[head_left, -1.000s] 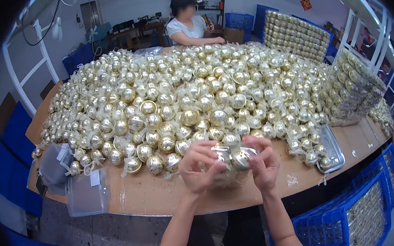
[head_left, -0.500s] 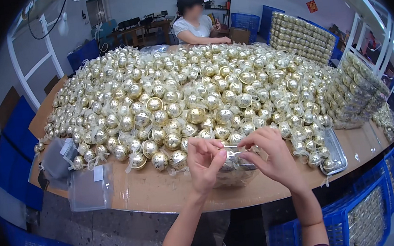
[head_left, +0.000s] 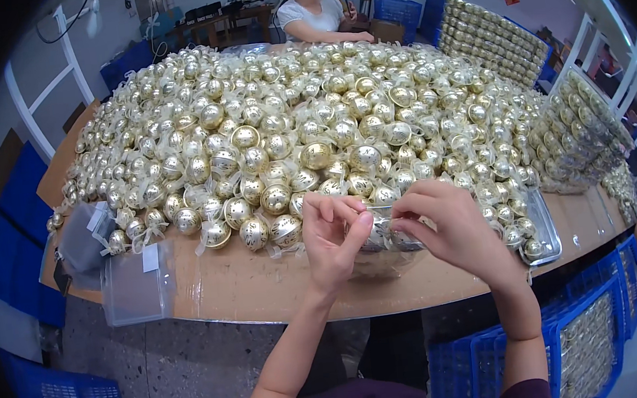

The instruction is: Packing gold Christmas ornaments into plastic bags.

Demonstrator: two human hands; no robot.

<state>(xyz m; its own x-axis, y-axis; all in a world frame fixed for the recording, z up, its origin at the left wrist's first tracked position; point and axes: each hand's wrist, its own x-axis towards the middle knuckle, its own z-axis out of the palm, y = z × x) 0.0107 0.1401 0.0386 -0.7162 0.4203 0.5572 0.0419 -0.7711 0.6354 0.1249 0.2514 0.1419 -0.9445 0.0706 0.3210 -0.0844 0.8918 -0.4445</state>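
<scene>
Tabletop point(head_left: 265, 285) is buried in gold ball ornaments point(head_left: 310, 115) beyond my grip. Compared with a second ago, my hands have drifted apart and up. Left hand point(head_left: 331, 238) and right hand point(head_left: 452, 228) both pinch a clear bag of ornaments point(head_left: 383, 231) between them, fingertips closed on it.

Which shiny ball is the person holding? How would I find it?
Start at the huge heap of gold balls covering the wooden table. Go to its near edge, where the left hand and right hand meet. The ball pinched between them is the only one being held.
</scene>
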